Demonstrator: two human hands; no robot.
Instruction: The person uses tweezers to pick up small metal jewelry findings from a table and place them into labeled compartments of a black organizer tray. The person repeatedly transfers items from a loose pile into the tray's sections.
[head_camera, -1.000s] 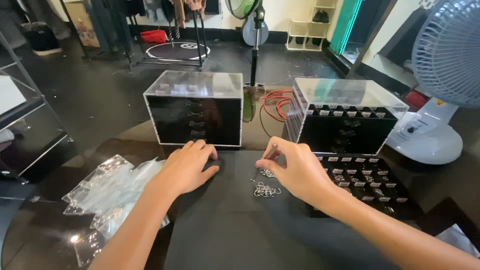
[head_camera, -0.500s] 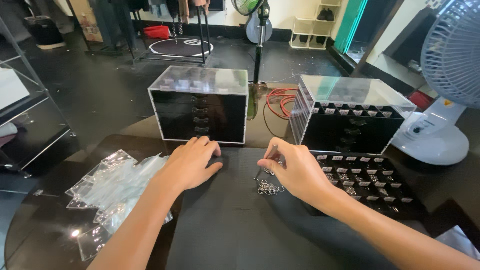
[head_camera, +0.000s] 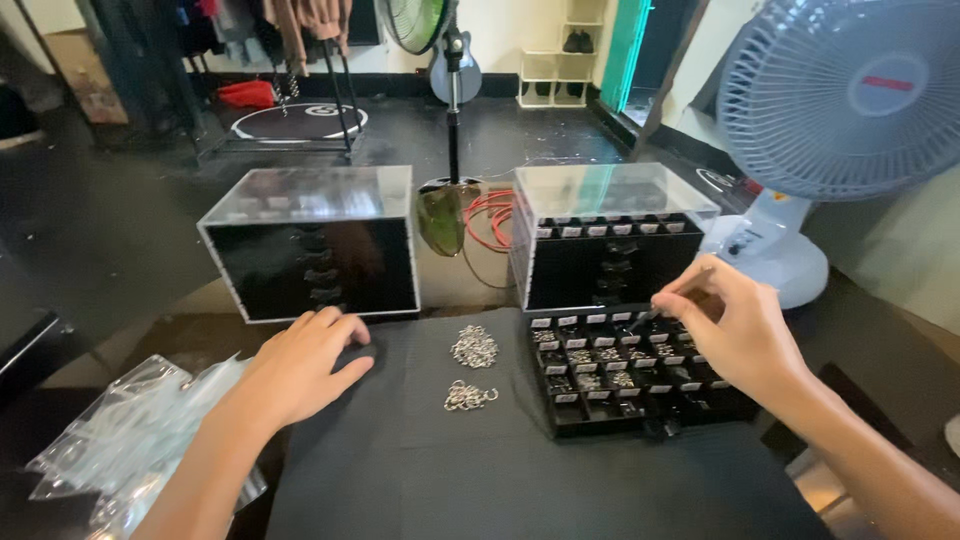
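My left hand (head_camera: 300, 368) lies palm down on the black mat (head_camera: 500, 470), holding nothing, just in front of the left drawer box (head_camera: 310, 245). Two small heaps of silver metal rings (head_camera: 474, 346) (head_camera: 468, 397) lie on the mat between my hands. My right hand (head_camera: 738, 325) hovers over the back right of a black tray of small compartments (head_camera: 640, 415). Its thumb and forefinger are pinched on a small metal piece too tiny to make out. Several tray compartments hold silver rings.
A second clear-topped black drawer box (head_camera: 610, 250) stands behind the tray. A pile of clear plastic bags (head_camera: 130, 440) lies at the left. A grey desk fan (head_camera: 840, 110) stands at the right. Red cable (head_camera: 490, 215) and a fan stand lie between the boxes.
My right hand has left the ring heaps and moved right, over the compartment tray, fingers still pinched. The left hand has stayed on the mat. The view has shifted closer.
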